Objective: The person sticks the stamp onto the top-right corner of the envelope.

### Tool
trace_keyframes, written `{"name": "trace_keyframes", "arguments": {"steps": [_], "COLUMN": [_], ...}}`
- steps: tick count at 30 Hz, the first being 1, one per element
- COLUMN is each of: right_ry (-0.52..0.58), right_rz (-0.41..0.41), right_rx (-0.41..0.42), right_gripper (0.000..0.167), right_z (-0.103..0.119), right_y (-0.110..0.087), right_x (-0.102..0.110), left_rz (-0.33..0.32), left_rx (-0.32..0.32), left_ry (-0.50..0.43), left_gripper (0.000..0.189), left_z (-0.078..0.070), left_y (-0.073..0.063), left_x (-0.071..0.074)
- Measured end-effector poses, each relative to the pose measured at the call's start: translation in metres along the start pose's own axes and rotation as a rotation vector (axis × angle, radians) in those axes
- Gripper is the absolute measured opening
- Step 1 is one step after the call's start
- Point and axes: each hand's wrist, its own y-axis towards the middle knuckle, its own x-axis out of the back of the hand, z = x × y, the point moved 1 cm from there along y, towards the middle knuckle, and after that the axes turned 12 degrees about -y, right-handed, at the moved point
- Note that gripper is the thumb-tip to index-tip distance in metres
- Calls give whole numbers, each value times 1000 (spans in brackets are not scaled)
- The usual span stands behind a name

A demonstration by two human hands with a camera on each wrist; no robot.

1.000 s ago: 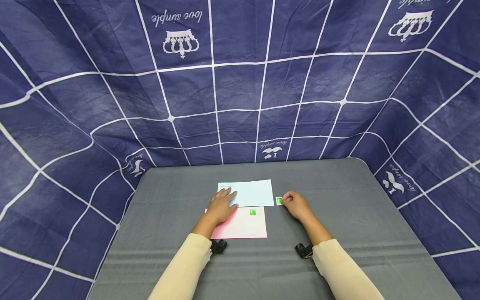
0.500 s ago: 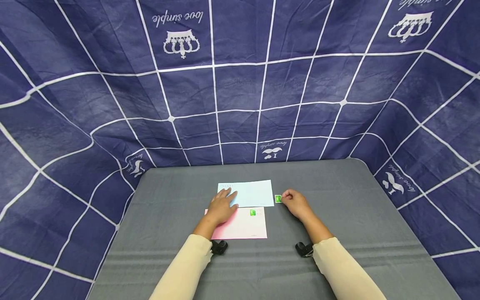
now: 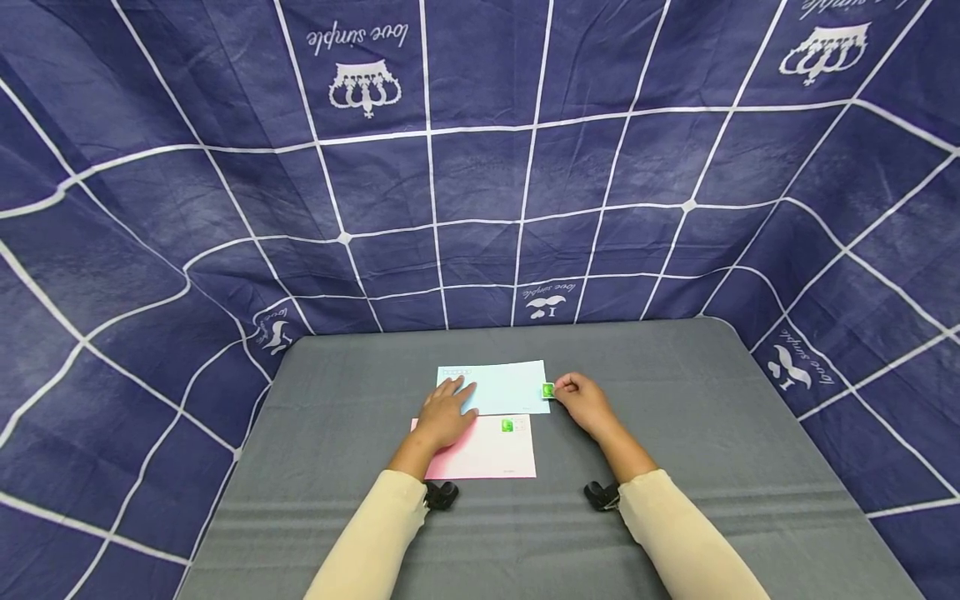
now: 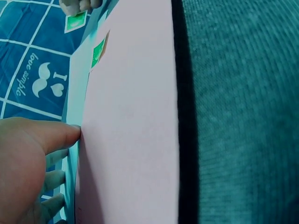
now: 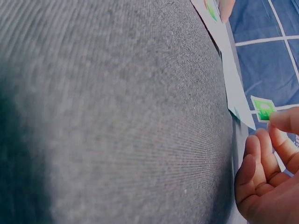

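A light blue envelope (image 3: 510, 387) lies on the table, and a pink envelope (image 3: 480, 454) lies just in front of it, bearing a green stamp (image 3: 507, 425) near its upper right. My left hand (image 3: 444, 414) rests with spread, straight fingers on the left part of the blue envelope, its thumb by the edge where the two envelopes meet. Between thumb and index finger, my right hand (image 3: 587, 402) pinches a second green stamp (image 5: 264, 109) by its edge. This stamp is over the blue envelope's right edge in the head view; the right wrist view shows it raised.
A grey cloth covers the table (image 3: 637, 358). Behind it and on both sides hangs a blue curtain (image 3: 480, 183) with white grid lines and printed motifs. A black wrist device (image 3: 441, 496) sits on the left wrist, another black device (image 3: 602, 496) on the right.
My right hand has moved left and slightly away from me, carrying the stamp from beside the blue envelope to over its right edge. The left hand has stayed in place.
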Motion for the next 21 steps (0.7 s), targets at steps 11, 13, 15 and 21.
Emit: {"name": "trace_keyframes", "arguments": {"steps": [11,13,15,21], "right_ry": [45,63,72,134], "right_rz": [26,33,39,50], "right_rx": [36,39,41,22], "right_gripper": [12,12,12,13], "right_z": [5,6,7,10], "right_y": [9,11,14,20], "right_x": [-7,-8,-9,-14], "left_rz": [-5,-4,-4,2], "left_rx": [2,2,0,14], "left_ry": [-12,-8,-7,-1], "left_gripper": [57,57,57,58], "left_z": [-1,-1,-1,2], "left_y": [-1,-1,0,2], "left_x": [0,0,0,-2]}}
